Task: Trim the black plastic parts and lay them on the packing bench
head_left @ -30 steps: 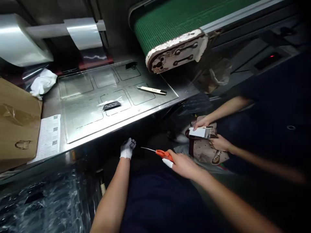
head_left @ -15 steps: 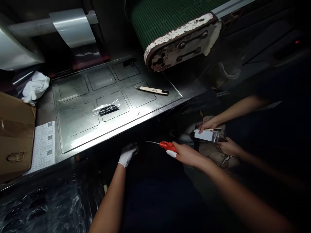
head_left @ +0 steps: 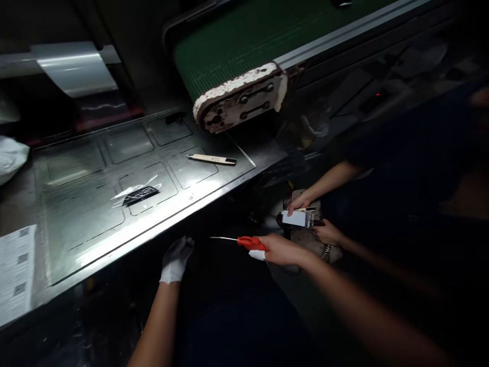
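Orange-handled steel pick (head_left: 249,243) sits firmly gripped in the bare right hand (head_left: 280,250), near the loosely curled, empty white-gloved left hand (head_left: 176,260); both are just below the front edge of the stainless-steel table (head_left: 80,227).

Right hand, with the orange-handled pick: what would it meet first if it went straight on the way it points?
Probably the white-gloved left hand, just beyond the tip of the orange-handled pick in the right hand. Depth is unclear, so it might pass by.
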